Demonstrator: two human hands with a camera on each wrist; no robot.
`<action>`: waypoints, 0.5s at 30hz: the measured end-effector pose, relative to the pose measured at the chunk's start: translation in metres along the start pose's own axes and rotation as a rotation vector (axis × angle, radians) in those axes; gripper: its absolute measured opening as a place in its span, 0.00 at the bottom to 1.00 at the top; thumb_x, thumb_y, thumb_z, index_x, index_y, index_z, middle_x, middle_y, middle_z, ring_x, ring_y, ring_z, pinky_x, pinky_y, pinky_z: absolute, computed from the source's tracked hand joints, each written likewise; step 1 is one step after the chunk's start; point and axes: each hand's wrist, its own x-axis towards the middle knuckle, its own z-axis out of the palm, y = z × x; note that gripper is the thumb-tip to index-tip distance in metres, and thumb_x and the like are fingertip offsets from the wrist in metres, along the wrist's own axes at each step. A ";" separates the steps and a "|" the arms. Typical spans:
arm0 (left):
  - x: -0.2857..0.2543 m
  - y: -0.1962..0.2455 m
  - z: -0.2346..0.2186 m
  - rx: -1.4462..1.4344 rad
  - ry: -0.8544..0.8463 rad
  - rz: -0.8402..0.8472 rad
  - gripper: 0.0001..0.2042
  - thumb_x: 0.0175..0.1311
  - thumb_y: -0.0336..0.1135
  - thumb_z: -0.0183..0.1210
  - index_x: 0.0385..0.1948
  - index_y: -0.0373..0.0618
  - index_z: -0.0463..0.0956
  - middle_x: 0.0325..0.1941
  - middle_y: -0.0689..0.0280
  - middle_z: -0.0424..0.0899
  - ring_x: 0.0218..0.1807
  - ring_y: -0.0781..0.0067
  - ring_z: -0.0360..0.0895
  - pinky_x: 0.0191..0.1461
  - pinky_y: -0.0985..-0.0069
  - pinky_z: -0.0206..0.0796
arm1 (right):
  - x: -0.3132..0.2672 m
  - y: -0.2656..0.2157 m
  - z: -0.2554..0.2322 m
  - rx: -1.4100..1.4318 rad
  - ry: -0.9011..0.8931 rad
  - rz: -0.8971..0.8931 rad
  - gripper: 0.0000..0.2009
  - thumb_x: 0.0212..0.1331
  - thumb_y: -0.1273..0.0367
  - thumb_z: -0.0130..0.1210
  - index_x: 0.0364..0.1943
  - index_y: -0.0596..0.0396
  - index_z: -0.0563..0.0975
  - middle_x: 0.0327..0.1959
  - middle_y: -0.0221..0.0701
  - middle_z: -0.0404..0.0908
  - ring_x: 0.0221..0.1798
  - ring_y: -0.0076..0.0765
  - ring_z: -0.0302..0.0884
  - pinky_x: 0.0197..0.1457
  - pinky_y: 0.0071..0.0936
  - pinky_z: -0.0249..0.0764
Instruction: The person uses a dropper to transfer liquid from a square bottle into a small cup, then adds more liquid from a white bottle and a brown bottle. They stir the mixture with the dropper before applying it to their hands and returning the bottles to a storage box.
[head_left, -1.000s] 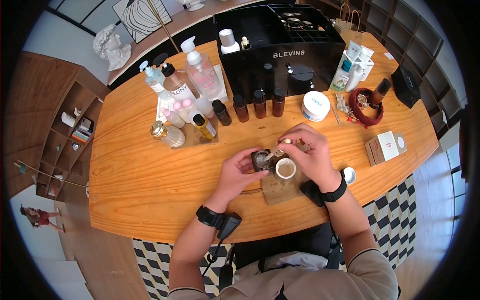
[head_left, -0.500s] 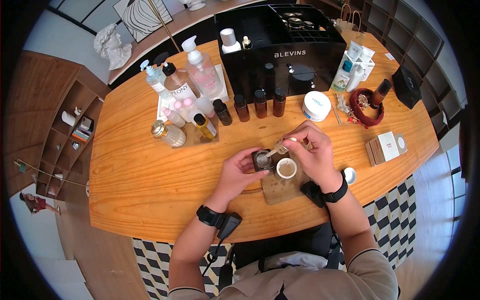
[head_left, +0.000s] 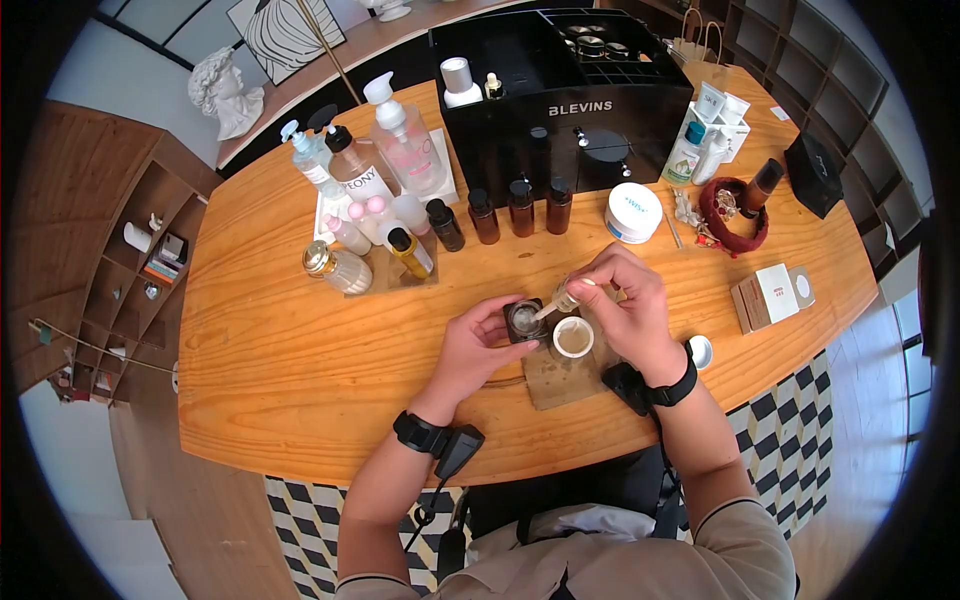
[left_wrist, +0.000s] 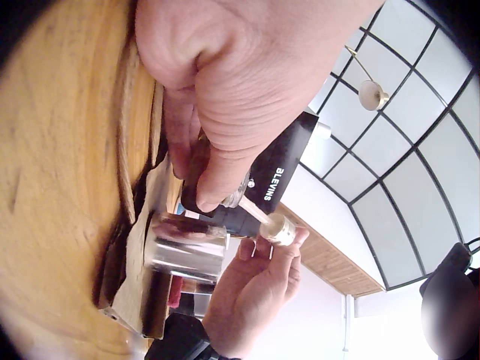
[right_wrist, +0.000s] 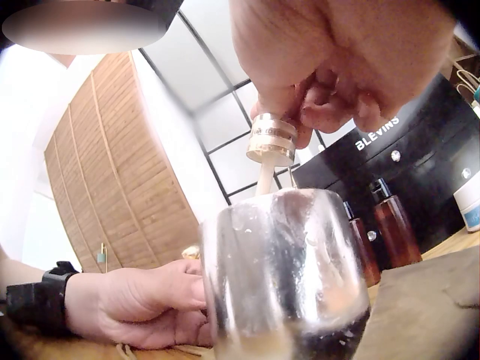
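In the head view my left hand (head_left: 468, 345) grips a small dark square glass jar (head_left: 526, 335), fingers on its far side and thumb on the near side. My right hand (head_left: 635, 305) pinches a dropper (head_left: 566, 298) by its top; the gold collar (right_wrist: 271, 139) shows in the right wrist view. The dropper's pale glass tube (left_wrist: 253, 208) slants down to the jar's open mouth. Close beside the jar stands a shiny silver cup (left_wrist: 187, 247) with a white rim and beige contents. Under it lies a brown sheet (head_left: 565, 388).
Several brown bottles (head_left: 521, 210) line the front of a black BLEVINS case (head_left: 580, 130). Pump bottles (head_left: 405, 155) stand back left. A white tub (head_left: 632, 212), a red round holder (head_left: 733, 240), a small box (head_left: 768, 298) and a white lid (head_left: 701, 352) are on the right.
My right hand has shifted slightly up and to the right with the dropper, whose tube stays at the jar's mouth. My left hand and the jar have hardly moved.
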 end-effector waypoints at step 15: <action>0.000 -0.001 0.000 -0.001 -0.002 0.005 0.30 0.55 0.18 0.70 0.62 0.36 0.71 0.55 0.60 0.83 0.55 0.74 0.80 0.62 0.74 0.73 | -0.003 0.003 0.002 -0.009 -0.109 -0.039 0.07 0.55 0.76 0.68 0.30 0.60 0.79 0.27 0.34 0.76 0.31 0.37 0.74 0.33 0.29 0.69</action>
